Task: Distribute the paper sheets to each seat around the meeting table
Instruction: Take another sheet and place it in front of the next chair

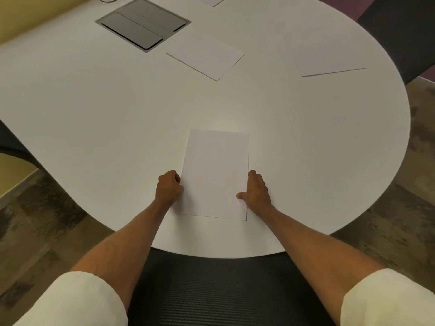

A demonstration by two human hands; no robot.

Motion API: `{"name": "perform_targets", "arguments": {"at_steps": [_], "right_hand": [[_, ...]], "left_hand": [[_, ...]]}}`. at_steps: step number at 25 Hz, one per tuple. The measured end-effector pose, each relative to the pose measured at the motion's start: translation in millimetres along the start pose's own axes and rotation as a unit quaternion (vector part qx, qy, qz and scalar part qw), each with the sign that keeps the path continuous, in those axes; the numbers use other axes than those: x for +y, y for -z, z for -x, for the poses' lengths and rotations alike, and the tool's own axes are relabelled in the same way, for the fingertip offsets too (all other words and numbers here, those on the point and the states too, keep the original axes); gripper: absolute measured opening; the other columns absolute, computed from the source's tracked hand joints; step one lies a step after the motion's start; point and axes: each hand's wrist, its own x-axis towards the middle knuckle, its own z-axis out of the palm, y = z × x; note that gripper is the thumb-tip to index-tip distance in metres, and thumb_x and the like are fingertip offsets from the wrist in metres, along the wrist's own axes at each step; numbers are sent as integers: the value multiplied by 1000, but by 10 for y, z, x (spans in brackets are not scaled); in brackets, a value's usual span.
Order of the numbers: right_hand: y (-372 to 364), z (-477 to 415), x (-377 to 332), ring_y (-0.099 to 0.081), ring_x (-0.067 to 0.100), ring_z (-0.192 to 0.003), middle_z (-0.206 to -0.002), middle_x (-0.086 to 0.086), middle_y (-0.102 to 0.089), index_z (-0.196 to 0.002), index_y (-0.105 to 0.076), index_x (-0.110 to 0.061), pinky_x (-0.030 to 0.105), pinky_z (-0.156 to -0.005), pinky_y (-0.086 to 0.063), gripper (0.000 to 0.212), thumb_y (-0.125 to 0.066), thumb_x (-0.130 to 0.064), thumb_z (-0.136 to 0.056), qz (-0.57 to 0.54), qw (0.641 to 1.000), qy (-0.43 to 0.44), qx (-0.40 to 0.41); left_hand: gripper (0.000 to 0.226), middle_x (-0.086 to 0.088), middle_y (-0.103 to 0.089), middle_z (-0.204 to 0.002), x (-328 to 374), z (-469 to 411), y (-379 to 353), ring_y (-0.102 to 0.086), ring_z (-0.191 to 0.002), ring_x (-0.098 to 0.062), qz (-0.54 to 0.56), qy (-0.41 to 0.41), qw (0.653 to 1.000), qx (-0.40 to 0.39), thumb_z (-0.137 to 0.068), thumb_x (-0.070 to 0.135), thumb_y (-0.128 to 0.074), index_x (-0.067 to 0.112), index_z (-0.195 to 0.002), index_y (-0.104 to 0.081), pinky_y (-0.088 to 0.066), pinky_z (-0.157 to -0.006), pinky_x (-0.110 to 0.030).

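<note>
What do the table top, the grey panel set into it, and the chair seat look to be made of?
Table top: smooth matt white, probably laminate or painted board; it shows an even, soft sheen and no grain.
Grey panel: looks like brushed metal or grey plastic, a flush hatch with hinged flaps; which of the two is unclear.
Chair seat: dark woven mesh or ribbed fabric, judging by its fine ridged texture.

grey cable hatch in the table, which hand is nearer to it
Left. The left hand lies below the grey cable hatch, slightly right; the right hand lies farther right.
</note>
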Motion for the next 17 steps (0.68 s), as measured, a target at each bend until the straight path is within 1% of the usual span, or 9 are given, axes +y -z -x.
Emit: {"name": "perform_targets", "arguments": {"at_steps": [3, 5, 6, 8, 10, 11, 13, 15, 17], "right_hand": [[26, 11, 7, -52, 33, -109, -123, 13, -44, -120, -38, -5, 35, -82, -42, 55, -74, -11, -79, 19, 1000, -2, -7], [53, 13, 11, -50, 32, -112, -125, 13, -43, -122, -38, -5, 35, -82, -43, 57, -74, -14, -79, 31, 1000, 3, -5], [70, 11, 11, -47, 31, -115, -128, 12, -42, -125, -38, -6, 36, -84, -43, 59, -75, -16, -79, 39, 999, 13, 1], [100, -9, 16, -39, 27, -127, -138, 11, -38, -135, -35, -7, 37, -94, -42, 70, -75, -21, -79, 64, 997, 46, 0], [112, -33, 21, -22, 24, -143, -154, 10, -23, -148, -23, -8, 37, -112, -30, 85, -73, -26, -81, 87, 992, 74, -46], [110, -36, 26, -12, 21, -147, -160, 7, -13, -151, -17, -11, 37, -117, -22, 90, -72, -26, -82, 98, 989, 80, -75], [82, -44, 46, -1, 18, -150, -162, 2, -2, -153, -10, -14, 36, -121, -13, 92, -70, -25, -84, 121, 983, 87, -109], [54, -54, 61, 2, 18, -150, -163, 1, 2, -153, -9, -14, 37, -121, -11, 92, -70, -23, -85, 141, 979, 89, -120], [47, -66, 58, 3, 18, -150, -163, 0, 3, -153, -9, -15, 37, -121, -12, 92, -70, -21, -85, 146, 978, 89, -122]], "left_hand": [[21, -10, -59, -90, -1, 12, -5, -57, -80, -30, -13, 1, 1000, -9, -70, -2, -59, 3, -90, -58, -52, -71, -40], [27, -14, -58, -101, -9, 27, -12, -57, -89, -32, -45, -21, 999, -7, -72, 4, -63, 4, -98, -55, -49, -74, -40], [34, -15, -56, -109, -17, 29, -18, -56, -98, -33, -69, -41, 997, -4, -74, 10, -66, 4, -106, -54, -48, -77, -41], [58, -14, -47, -130, -32, 26, -22, -47, -119, -33, -120, -89, 989, -10, -77, 25, -71, 8, -126, -47, -46, -89, -43], [78, -8, -29, -153, -48, 19, -27, -30, -139, -28, -166, -143, 974, -51, -78, 34, -72, 15, -143, -34, -39, -105, -45], [83, -4, -20, -158, -58, 15, -40, -22, -144, -25, -187, -165, 966, -73, -79, 36, -71, 18, -147, -28, -34, -110, -43], [85, -1, -12, -161, -94, 11, -77, -14, -147, -21, -216, -181, 954, -102, -81, 37, -69, 19, -150, -23, -27, -116, -41], [84, -2, -13, -160, -125, 16, -106, -13, -147, -20, -217, -180, 953, -107, -81, 36, -69, 16, -149, -24, -25, -116, -42], [83, -3, -18, -159, -142, 21, -111, -17, -146, -20, -200, -181, 958, -100, -79, 35, -71, 14, -147, -29, -27, -115, -42]]}}
